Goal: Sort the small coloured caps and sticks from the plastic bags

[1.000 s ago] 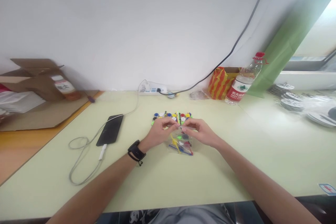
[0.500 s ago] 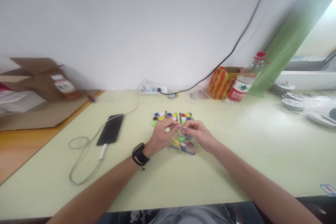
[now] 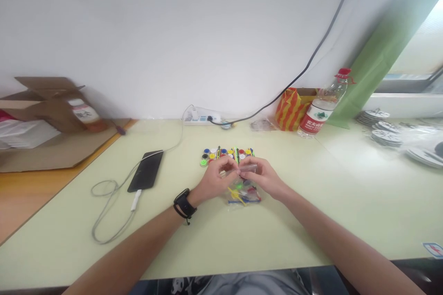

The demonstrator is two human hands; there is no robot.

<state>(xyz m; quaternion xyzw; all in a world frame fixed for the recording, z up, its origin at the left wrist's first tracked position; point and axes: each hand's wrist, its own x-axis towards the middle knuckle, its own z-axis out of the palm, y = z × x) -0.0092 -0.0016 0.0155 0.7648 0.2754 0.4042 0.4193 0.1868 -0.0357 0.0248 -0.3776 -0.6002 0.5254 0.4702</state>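
Observation:
A clear plastic bag (image 3: 245,196) with yellow, blue, red and green pieces inside hangs low over the table between my hands. My left hand (image 3: 217,178) pinches its top edge from the left, a black watch on the wrist. From the right, my right hand (image 3: 263,178) grips the same edge, thumb and fingers pressed together. The two sets of fingertips meet at the top of the bag. Just behind them lie rows of small coloured round pieces (image 3: 206,156), partly hidden by my fingers.
A black phone (image 3: 147,173) with a white cable lies to the left. Behind stand a power strip (image 3: 200,118), a striped bag (image 3: 290,109) and a water bottle (image 3: 320,108). Stacked discs (image 3: 386,137) sit at the right, an open cardboard box (image 3: 51,110) at the left.
The top edge of the bag is now folded over at my fingertips, and the bag's lower part has shifted slightly right. Both hands stay in nearly the same place.

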